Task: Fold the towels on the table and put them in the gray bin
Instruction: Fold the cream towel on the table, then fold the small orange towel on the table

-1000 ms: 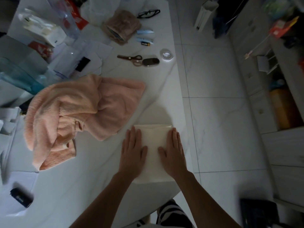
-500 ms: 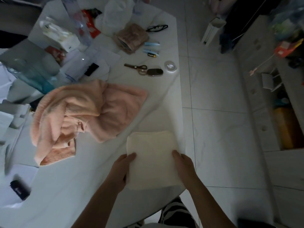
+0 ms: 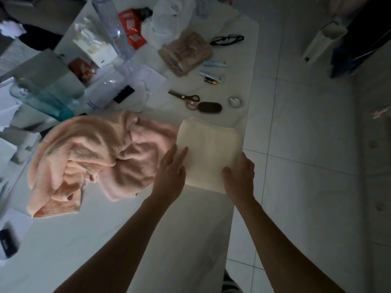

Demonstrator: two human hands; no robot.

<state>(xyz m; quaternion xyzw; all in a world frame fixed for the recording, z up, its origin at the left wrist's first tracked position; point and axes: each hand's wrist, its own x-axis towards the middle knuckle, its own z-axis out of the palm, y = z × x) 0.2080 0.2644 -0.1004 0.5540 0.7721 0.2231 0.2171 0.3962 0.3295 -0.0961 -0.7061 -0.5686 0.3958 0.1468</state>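
Cream towel [image 3: 208, 153], folded into a rough square, is lifted at the right edge of the white table [image 3: 63, 246], its far part near that edge. The left hand [image 3: 171, 174] lies against its left side with fingers straight and close together, fingertips on the cloth. The right hand [image 3: 240, 176] grips the right side, thumb on top and fingers curled out of sight behind. A second towel, the pink towel [image 3: 95, 161], sits crumpled in one heap just left of the cream one, touching it at the upper left. That makes two towels in view. Past them toward the far edge lie one pair of scissors [image 3: 185, 97], one dark oval case [image 3: 209, 107], one roll of tape [image 3: 235, 102], one battery [image 3: 210, 80] and one pair of glasses [image 3: 227, 39]. A folded beige cloth [image 3: 186, 52] rests beside the glasses. Papers, boxes and two clear bottles crowd the far left corner
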